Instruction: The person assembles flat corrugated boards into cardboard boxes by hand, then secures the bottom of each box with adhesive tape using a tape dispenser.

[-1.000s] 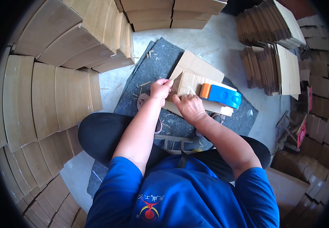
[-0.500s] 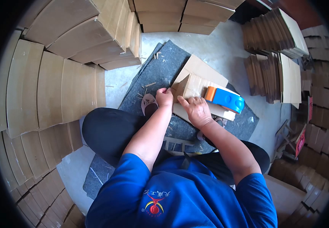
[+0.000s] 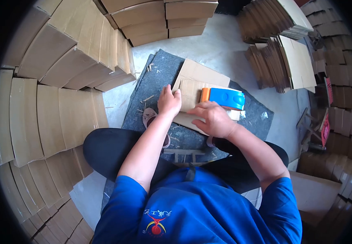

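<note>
A small cardboard box [image 3: 190, 92] sits on a flat cardboard sheet [image 3: 208, 73] in front of me. My left hand [image 3: 170, 101] stands against the box's left side, thumb up and fingers stretched out. My right hand [image 3: 218, 120] hovers over the near edge of the cardboard with its thumb and fingers apart; motion blurs the fingertips slightly. Just beyond it, a blue tape dispenser [image 3: 226, 98] with an orange end lies at the right of the box. Neither hand grips the dispenser.
Dark felt mats [image 3: 161, 67] with scattered scraps lie under the cardboard. Stacked cartons [image 3: 78, 103] wall the left side, and more cartons [image 3: 143, 20] stand at the back. Bundles of flat cardboard [image 3: 281, 65] are at the right, near a folding stool [image 3: 314, 128].
The left fingers have opened from a closed pose at the box's edge. My right hand has drawn back slightly from the box toward me. The whole view has shifted.
</note>
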### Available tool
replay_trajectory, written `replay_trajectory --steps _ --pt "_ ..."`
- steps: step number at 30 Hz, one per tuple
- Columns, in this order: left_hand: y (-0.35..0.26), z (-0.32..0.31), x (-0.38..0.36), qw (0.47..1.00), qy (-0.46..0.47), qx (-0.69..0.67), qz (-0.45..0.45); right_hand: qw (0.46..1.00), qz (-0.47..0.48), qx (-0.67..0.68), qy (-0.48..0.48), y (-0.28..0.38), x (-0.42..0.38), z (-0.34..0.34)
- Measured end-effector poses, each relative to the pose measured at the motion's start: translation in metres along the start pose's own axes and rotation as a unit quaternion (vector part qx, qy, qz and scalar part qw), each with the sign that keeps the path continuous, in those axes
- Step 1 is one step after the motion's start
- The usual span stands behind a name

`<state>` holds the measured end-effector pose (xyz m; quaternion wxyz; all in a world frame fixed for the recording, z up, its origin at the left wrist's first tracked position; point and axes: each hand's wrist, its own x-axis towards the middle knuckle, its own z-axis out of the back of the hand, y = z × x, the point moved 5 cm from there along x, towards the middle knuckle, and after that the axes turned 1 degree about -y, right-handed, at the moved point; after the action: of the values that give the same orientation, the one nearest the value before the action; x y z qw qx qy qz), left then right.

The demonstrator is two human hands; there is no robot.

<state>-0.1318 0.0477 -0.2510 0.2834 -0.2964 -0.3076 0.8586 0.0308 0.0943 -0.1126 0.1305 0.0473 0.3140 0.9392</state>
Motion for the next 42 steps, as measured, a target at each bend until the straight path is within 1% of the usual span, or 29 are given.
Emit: replay_trajectory --steps 1,2,3,4,5,6,7,8,9,10,11,14,16,17,18,20,22,26,28,30,32,34,37,38,39,41,42 --pt "-0.014 0.006 -0.001 0.995 -0.049 0.022 -0.083 0.998 -0.027 -0.037 -0.052 -0.003 -0.003 0.028" --pt "-0.030 0.012 -0.005 0.980 -0.098 0.044 -0.167 0.987 -0.059 -0.110 -0.101 -0.009 -0.008 0.056" --pt "-0.047 0.013 -0.010 0.972 -0.089 0.089 -0.200 0.965 -0.092 -0.196 -0.148 -0.019 -0.012 0.077" --pt "-0.057 0.004 -0.014 0.961 -0.087 0.127 -0.229 0.953 -0.144 -0.223 -0.147 -0.040 -0.017 0.086" --pt "-0.065 -0.004 -0.015 0.948 -0.087 0.165 -0.259 0.948 -0.194 -0.222 -0.122 -0.058 -0.019 0.086" --pt "-0.062 -0.017 -0.013 0.939 -0.057 0.207 -0.269 0.940 -0.243 -0.219 -0.097 -0.076 -0.022 0.082" --pt "-0.062 -0.021 -0.015 0.941 -0.046 0.234 -0.241 0.945 -0.284 -0.147 -0.072 -0.089 -0.019 0.076" --pt "-0.062 -0.024 -0.016 0.942 -0.033 0.261 -0.210 0.945 -0.302 -0.112 -0.059 -0.095 -0.022 0.068" --pt "-0.059 -0.027 -0.014 0.938 -0.034 0.273 -0.212 0.944 -0.319 -0.075 -0.045 -0.100 -0.023 0.059" --pt "-0.059 -0.027 -0.015 0.935 -0.037 0.286 -0.208 0.945 -0.309 -0.087 -0.066 -0.102 -0.022 0.058" --pt "-0.061 -0.025 -0.017 0.932 -0.042 0.299 -0.202 0.944 -0.313 -0.082 -0.065 -0.104 -0.024 0.058" --pt "-0.064 -0.026 -0.017 0.927 -0.038 0.313 -0.202 0.947 -0.306 -0.093 -0.041 -0.109 -0.028 0.066" --pt "-0.066 -0.026 -0.018 0.926 -0.034 0.318 -0.199 0.960 -0.258 -0.099 -0.038 -0.115 -0.041 0.076" --pt "-0.065 -0.026 -0.017 0.928 -0.028 0.314 -0.197 0.960 -0.257 -0.104 -0.029 -0.118 -0.051 0.085" --pt "-0.063 -0.026 -0.015 0.925 -0.031 0.327 -0.191 0.959 -0.258 -0.117 -0.026 -0.126 -0.063 0.093" --pt "-0.064 -0.027 -0.016 0.923 -0.028 0.333 -0.192 0.955 -0.286 -0.072 -0.026 -0.149 -0.093 0.108" --pt "-0.066 -0.027 -0.016 0.920 -0.034 0.337 -0.198 0.954 -0.291 -0.070 -0.026 -0.164 -0.117 0.119" --pt "-0.064 -0.029 -0.015 0.918 -0.031 0.342 -0.198 0.944 -0.327 -0.026 -0.031 -0.183 -0.145 0.128" --pt "-0.063 -0.030 -0.015 0.918 -0.032 0.342 -0.200 0.942 -0.333 -0.033 -0.018 -0.195 -0.148 0.124" --pt "-0.063 -0.030 -0.015 0.920 -0.036 0.332 -0.206 0.948 -0.312 -0.058 -0.014 -0.202 -0.144 0.116" --pt "-0.063 -0.030 -0.015 0.916 -0.036 0.342 -0.207 0.945 -0.323 -0.055 -0.004 -0.210 -0.145 0.115" --pt "-0.064 -0.030 -0.015 0.914 -0.032 0.348 -0.206 0.939 -0.341 -0.027 0.021 -0.213 -0.147 0.111" --pt "-0.071 -0.033 -0.021 0.905 -0.044 0.369 -0.209 0.935 -0.353 0.002 0.022 -0.214 -0.153 0.109" --pt "-0.076 -0.033 -0.022 0.896 -0.056 0.388 -0.207 0.942 -0.336 -0.006 0.016 -0.214 -0.153 0.109" --pt "-0.084 -0.037 -0.028 0.899 -0.058 0.366 -0.233 0.941 -0.339 -0.004 0.014 -0.216 -0.153 0.109" --pt "-0.103 -0.054 -0.036 0.863 -0.058 0.372 -0.337 0.944 -0.329 -0.006 0.015 -0.215 -0.153 0.109" --pt "-0.113 -0.067 -0.042 0.873 -0.016 0.304 -0.381 0.945 -0.328 0.004 0.001 -0.213 -0.153 0.109"
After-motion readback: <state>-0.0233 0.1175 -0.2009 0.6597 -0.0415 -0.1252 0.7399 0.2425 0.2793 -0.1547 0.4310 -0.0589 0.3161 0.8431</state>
